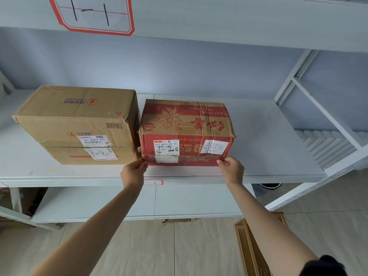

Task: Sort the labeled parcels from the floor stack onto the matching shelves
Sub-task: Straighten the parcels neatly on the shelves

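A pale grey metal shelf rack [258, 152] stands against a light blue wall [179, 66], over a pale wood-look floor [159, 246]. On the beam at the upper left of the frame is a red-edged white label [91, 14] with "1-1" written by hand. A smaller red-edged tag [153, 182] sits on the front edge of the middle shelf.

In the middle of the frame, a red and brown cardboard box with flower print [186, 132] sits flat on that middle shelf. Its white sticker faces forward with pen marks on it. Just beside it on the left sits a plain brown cardboard box [77, 124] marked "1-2".

The left hand [133, 172] pinches the red box's lower left front corner. The right hand [232, 169] pinches its lower right front corner. Both arms reach up from the bottom of the frame. At the lower right stands a tan cardboard carton [251, 246] on the floor.
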